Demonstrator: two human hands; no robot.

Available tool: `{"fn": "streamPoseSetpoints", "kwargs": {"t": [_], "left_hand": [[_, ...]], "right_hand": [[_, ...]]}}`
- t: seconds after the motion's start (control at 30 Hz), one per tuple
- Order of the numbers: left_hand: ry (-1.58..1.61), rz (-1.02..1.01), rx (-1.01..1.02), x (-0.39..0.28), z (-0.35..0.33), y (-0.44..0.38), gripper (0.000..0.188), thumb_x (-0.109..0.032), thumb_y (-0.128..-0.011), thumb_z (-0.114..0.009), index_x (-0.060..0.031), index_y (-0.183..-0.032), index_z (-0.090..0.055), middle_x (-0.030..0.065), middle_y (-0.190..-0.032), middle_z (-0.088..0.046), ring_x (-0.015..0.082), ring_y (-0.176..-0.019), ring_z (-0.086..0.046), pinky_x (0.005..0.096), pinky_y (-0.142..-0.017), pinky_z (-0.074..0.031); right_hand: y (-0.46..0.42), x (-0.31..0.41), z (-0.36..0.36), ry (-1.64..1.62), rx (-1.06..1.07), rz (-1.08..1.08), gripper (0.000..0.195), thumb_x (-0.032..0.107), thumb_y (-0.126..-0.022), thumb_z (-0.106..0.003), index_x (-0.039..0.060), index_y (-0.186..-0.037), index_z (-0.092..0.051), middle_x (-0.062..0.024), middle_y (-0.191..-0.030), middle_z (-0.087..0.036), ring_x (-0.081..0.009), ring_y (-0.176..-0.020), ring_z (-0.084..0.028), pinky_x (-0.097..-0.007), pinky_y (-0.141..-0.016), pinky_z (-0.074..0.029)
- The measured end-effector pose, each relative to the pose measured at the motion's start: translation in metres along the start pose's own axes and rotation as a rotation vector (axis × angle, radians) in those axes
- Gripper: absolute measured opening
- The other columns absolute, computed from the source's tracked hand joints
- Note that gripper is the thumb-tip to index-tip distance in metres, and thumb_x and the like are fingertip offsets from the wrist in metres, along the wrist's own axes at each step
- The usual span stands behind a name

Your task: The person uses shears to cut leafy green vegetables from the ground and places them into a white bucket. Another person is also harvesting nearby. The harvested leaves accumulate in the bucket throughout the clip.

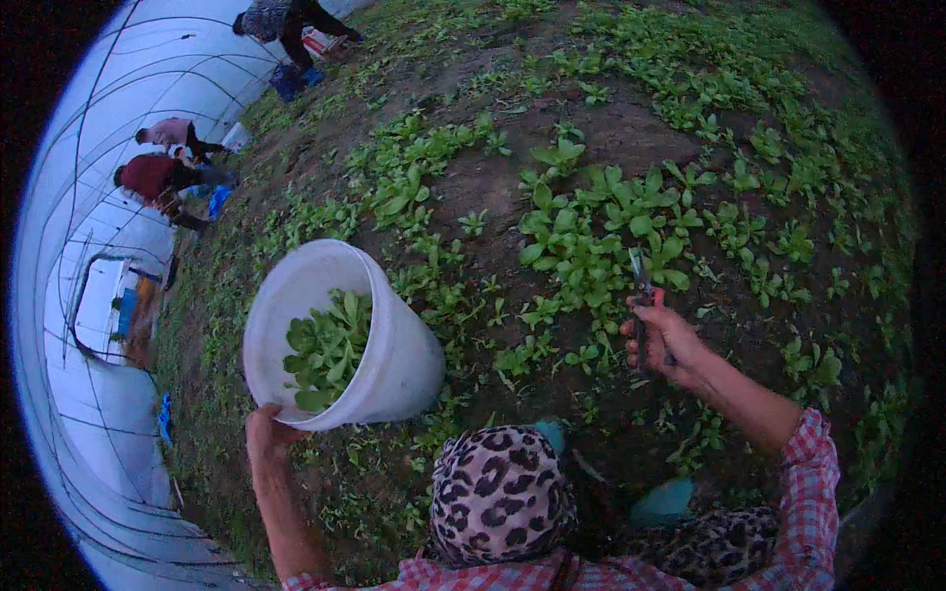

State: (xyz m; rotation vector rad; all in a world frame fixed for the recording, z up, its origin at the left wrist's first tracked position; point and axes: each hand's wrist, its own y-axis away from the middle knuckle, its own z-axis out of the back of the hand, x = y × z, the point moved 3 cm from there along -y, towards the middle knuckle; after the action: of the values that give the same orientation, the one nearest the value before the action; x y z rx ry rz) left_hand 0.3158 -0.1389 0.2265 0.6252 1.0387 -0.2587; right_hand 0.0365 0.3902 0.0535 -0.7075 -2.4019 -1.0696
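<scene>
My left hand (273, 428) grips the rim of a white plastic bucket (403, 354), which is tilted with its mouth towards me. Cut leafy greens (329, 351) lie in a bunch inside it. On the other side, my right hand (669, 340) holds a pair of scissors (641, 275) with metal blades and some red near the handle. The blades point away from me, at the near edge of a dense clump of low leafy plants (591, 236). Whether the blades touch a stem cannot be made out.
My leopard-print knee (502, 495) and a teal shoe (665, 502) are close below. Green plants grow across the dark soil (488, 185). Several people (159, 177) bend over the bed at far left, beside the plastic greenhouse wall (111, 421). A blue bag (219, 201) is near them.
</scene>
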Motion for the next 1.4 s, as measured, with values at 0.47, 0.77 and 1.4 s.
{"fn": "streamPoseSetpoints", "kwargs": {"t": [0.47,0.77,1.4], "left_hand": [[0.437,-0.146,0.352,-0.164,-0.238,-0.115,0.048,-0.008,-0.087,-0.048,0.0058,-0.131,-0.032,0.0251,-0.131,-0.042,0.0415,-0.117,-0.048,0.0602,-0.095,-0.046],[0.565,0.190,0.394,-0.143,-0.343,-0.182,0.052,-0.012,-0.091,-0.038,0.0097,-0.136,-0.022,0.0282,-0.133,-0.036,0.0461,-0.123,-0.039,0.0636,-0.096,-0.044],[-0.472,-0.834,0.903,-0.006,-0.503,-0.016,0.042,-0.021,-0.083,-0.068,-0.0026,-0.118,-0.055,0.0124,-0.115,-0.058,0.0252,-0.102,-0.059,0.0396,-0.089,-0.048]], "right_hand": [[0.001,0.004,0.029,-0.064,-0.113,0.047,0.030,0.029,-0.095,-0.053,0.0166,-0.120,-0.042,-0.0055,-0.091,-0.057,-0.0173,-0.071,-0.056,-0.0351,-0.061,-0.048],[0.050,0.000,0.052,-0.044,-0.305,0.077,0.042,0.031,-0.094,-0.053,0.0151,-0.130,-0.039,-0.0055,-0.094,-0.056,-0.0160,-0.072,-0.055,-0.0337,-0.064,-0.048],[0.044,-0.006,0.075,-0.024,-0.384,0.023,0.051,0.052,-0.097,-0.037,0.0076,-0.120,-0.045,-0.0116,-0.091,-0.061,-0.0215,-0.073,-0.063,-0.0374,-0.064,-0.055]]}}
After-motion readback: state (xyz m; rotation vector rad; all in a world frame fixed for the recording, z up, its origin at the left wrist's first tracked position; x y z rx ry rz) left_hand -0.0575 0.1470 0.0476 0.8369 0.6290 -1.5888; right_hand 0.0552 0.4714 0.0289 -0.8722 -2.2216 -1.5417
